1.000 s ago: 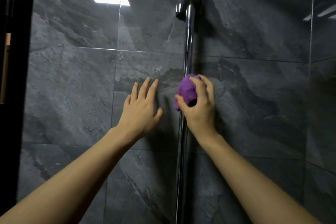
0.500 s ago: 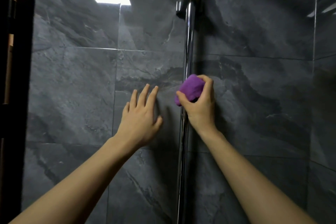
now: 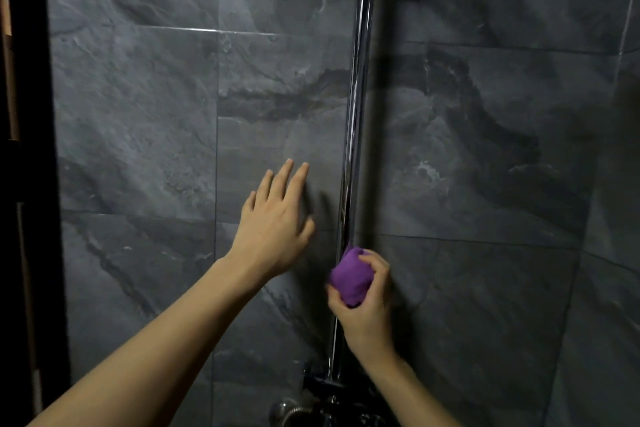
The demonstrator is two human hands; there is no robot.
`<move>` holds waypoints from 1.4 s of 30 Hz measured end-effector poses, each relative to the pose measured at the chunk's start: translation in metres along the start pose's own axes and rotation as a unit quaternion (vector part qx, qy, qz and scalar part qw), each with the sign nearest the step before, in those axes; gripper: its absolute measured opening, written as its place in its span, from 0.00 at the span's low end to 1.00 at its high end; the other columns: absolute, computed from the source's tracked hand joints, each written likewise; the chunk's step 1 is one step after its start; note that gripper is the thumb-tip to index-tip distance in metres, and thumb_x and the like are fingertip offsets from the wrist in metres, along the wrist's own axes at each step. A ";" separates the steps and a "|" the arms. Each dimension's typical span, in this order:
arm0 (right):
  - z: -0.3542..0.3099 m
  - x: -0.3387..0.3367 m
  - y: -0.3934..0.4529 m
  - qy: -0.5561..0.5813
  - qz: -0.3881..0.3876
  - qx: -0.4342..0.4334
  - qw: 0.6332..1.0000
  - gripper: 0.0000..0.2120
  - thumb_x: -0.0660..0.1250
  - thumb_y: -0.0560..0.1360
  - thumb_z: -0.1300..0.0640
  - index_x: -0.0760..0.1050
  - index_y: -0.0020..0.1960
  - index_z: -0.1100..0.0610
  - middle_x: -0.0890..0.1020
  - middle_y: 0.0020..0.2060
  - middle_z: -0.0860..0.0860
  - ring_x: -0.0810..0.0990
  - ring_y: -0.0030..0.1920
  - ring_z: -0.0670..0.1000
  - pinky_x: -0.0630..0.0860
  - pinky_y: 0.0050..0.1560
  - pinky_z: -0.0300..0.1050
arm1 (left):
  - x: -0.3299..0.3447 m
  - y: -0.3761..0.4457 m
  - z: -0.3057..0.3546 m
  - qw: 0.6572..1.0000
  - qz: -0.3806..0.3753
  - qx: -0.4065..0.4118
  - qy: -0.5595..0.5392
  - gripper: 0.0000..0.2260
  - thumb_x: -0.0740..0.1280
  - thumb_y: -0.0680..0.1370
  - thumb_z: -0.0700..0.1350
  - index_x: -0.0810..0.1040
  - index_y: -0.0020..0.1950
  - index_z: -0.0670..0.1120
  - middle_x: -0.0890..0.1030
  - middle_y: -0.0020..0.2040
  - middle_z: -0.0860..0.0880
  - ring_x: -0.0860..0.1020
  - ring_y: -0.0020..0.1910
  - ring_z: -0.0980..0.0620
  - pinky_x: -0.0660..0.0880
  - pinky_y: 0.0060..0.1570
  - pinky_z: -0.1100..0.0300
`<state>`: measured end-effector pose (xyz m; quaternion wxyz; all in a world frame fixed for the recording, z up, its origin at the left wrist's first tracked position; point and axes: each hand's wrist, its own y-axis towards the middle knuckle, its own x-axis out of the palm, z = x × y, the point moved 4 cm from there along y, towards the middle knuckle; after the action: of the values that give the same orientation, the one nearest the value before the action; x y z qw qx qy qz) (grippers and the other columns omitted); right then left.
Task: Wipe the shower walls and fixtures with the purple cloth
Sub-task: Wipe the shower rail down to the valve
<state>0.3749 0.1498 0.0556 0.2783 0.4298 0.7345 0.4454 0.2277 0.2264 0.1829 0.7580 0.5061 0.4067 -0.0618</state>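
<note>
Gripping the bunched purple cloth (image 3: 350,279) around the lower part of the chrome shower rail (image 3: 358,107), the right hand (image 3: 365,305) has its fingers and thumb curled round the wad, which is pressed against the rail just above the dark fitting (image 3: 320,386) at its foot. The rail's long axis runs upright, leaning slightly rightward toward the top, in front of the grey marbled tile wall (image 3: 485,149). The left hand (image 3: 273,225) lies flat and released, fingers straight, pointing up, on the wall just left of the rail.
</note>
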 end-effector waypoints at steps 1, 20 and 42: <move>0.000 -0.002 -0.004 0.006 -0.012 0.005 1.000 0.32 0.76 0.64 0.54 0.65 0.63 0.43 0.72 0.62 0.49 0.74 0.62 0.50 0.72 0.64 0.51 | 0.005 -0.006 0.000 1.000 -0.006 0.000 -0.001 0.36 0.61 0.80 0.55 0.42 0.80 0.54 0.45 0.82 0.50 0.46 0.80 0.45 0.55 0.76 0.42; 0.021 -0.004 -0.054 0.016 -0.011 0.055 0.998 0.34 0.79 0.64 0.60 0.67 0.64 0.50 0.74 0.62 0.55 0.74 0.63 0.52 0.71 0.65 0.45 | 0.051 -0.059 0.005 0.997 -0.051 0.004 -0.063 0.26 0.63 0.80 0.50 0.62 0.77 0.49 0.66 0.76 0.48 0.62 0.76 0.46 0.64 0.73 0.46; 0.054 -0.052 -0.127 -0.094 -0.239 -0.006 0.967 0.27 0.71 0.71 0.53 0.67 0.67 0.50 0.65 0.70 0.54 0.72 0.67 0.57 0.72 0.66 0.49 | 0.179 -0.166 -0.027 0.916 -0.261 -0.137 -0.271 0.16 0.60 0.79 0.55 0.77 0.61 0.49 0.81 0.55 0.52 0.79 0.53 0.60 0.74 0.54 0.63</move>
<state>0.3941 0.0966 -0.0805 0.4467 0.2801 0.7838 0.3281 0.2473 0.2260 -0.0617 0.8578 0.2368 0.3084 -0.3361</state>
